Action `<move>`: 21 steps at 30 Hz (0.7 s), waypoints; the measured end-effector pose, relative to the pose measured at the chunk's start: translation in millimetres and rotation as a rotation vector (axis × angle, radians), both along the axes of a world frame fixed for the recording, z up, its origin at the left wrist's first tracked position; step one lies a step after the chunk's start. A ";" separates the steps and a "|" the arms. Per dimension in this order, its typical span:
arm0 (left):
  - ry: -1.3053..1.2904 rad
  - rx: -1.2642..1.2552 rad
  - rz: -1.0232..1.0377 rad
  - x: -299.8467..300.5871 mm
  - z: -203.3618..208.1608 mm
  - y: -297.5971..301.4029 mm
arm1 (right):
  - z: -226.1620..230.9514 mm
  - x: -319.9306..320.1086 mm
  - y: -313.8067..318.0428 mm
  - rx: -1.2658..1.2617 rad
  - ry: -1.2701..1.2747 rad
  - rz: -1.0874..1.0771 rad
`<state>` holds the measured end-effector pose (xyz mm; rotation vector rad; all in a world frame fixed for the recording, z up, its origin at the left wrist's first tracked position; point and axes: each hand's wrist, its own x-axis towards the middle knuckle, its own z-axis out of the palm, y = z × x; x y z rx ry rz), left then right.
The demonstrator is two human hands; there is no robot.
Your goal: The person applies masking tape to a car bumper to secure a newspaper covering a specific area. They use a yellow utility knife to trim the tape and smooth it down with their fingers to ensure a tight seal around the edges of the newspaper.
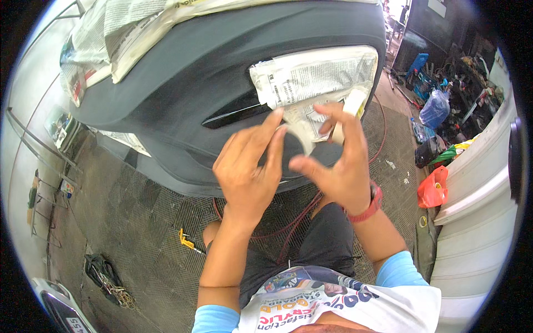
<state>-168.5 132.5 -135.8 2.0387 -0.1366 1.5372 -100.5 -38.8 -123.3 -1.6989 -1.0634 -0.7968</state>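
Note:
My left hand (247, 166) is closed, its index finger and thumb pinching a short pale strip of masking tape (301, 136) by one end. The strip curves down in front of a dark grey car bumper (183, 61). My right hand (344, 166), with a red band on its wrist, curls its fingers around a cream masking tape roll (355, 102); its thumb is held apart from them. Just behind both hands, a newspaper sheet (322, 75) is taped over part of the bumper. Beside it lies a glossy black slot (233, 115) in the bumper.
More newspaper (130, 41) covers the car's upper left. A red hose (288, 227) runs across the patterned floor below me. A yellow-handled tool (187, 240) lies left of my legs. An orange plastic bag (433, 187) and clutter line the right side.

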 end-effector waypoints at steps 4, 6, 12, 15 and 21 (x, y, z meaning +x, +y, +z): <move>-0.111 -0.291 -0.162 17.2 16.4 -5.6 | 20.1 25.8 10.5 0.042 0.208 0.010; -0.142 -0.363 -0.201 26.7 17.6 2.4 | 37.3 25.3 14.3 0.050 0.332 0.008; -0.153 -0.422 -0.151 49.8 14.8 20.5 | 62.3 45.3 41.2 0.056 -0.012 0.000; -0.167 -0.324 -0.061 61.7 10.7 29.3 | 70.4 61.4 51.8 -0.061 -0.209 -0.086; -0.199 0.045 0.197 65.4 15.2 49.4 | 75.7 65.5 56.5 -0.202 -0.371 -0.144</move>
